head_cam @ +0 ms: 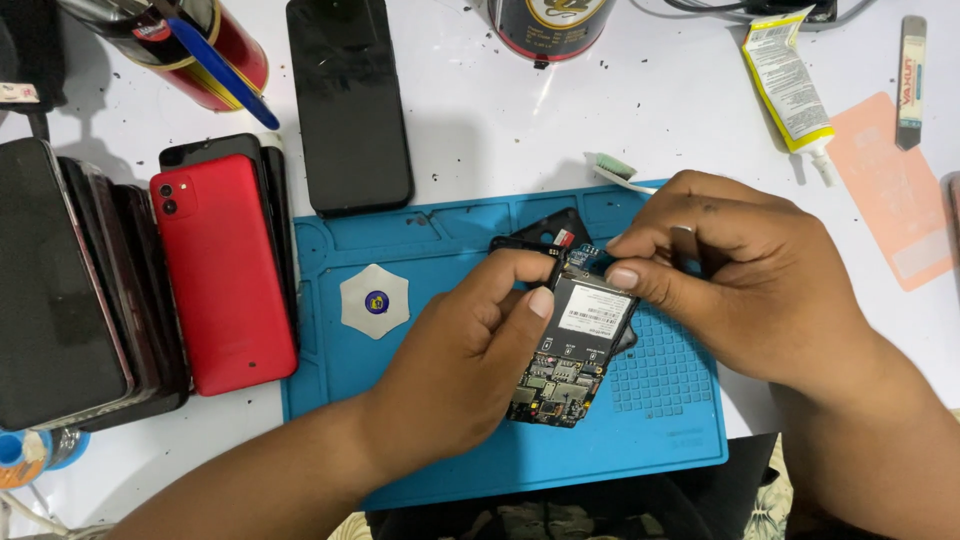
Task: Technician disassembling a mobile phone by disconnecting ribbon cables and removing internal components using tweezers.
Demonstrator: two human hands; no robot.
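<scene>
Opened phone [572, 350], back cover off and circuit board bared, held tilted just above the blue work mat [420, 440], over its gridded right part. Left hand [470, 350] closed around the phone's lower left edge, thumb pressed on the battery label, probably to steady the body. Right hand [730, 270] pinched shut at the phone's top end, fingertips meeting on some small part there; too small to tell what. White triangular pick [375, 300] flat on the mat's left part, within easy reach. Red phone [225, 280] and dark stacked phones [70, 290] left of the mat, off it. Glue tube [790, 85] beyond the mat's upper right corner.
</scene>
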